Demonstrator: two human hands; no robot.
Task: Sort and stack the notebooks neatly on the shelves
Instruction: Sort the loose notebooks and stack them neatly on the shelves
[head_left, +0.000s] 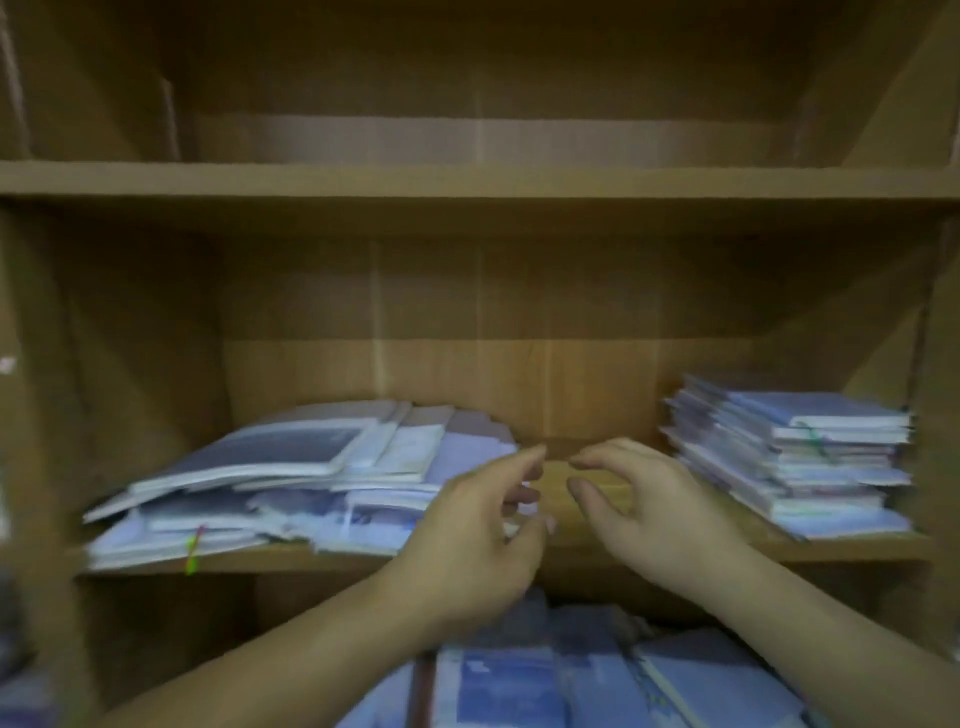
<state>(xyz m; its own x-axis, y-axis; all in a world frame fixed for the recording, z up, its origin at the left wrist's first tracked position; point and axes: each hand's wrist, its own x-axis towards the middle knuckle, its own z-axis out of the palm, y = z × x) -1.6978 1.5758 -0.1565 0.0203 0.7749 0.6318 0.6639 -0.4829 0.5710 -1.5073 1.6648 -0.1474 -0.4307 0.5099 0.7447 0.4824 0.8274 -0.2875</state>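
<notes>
Sprawling notebook pile (291, 483), neat stack (810, 457), wooden shelf (311, 564)

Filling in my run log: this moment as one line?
left hand: loosely curled, empty | right hand: loosely curled, empty | both over shelf gap between messy pile and neat stack

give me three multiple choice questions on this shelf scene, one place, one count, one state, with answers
1. Where are the left hand and right hand?
A) on the top shelf
B) between the piles on the middle shelf
C) behind the person's back

2. How many notebook piles lie on the middle shelf?
A) two
B) four
C) six

3. How does the left pile lie?
A) upright in a row
B) squared
C) splayed, uneven

Answers:
1 B, both hands hover at the gap.
2 A, only the left pile and the right stack.
3 C, its covers jut out at angles.
</notes>
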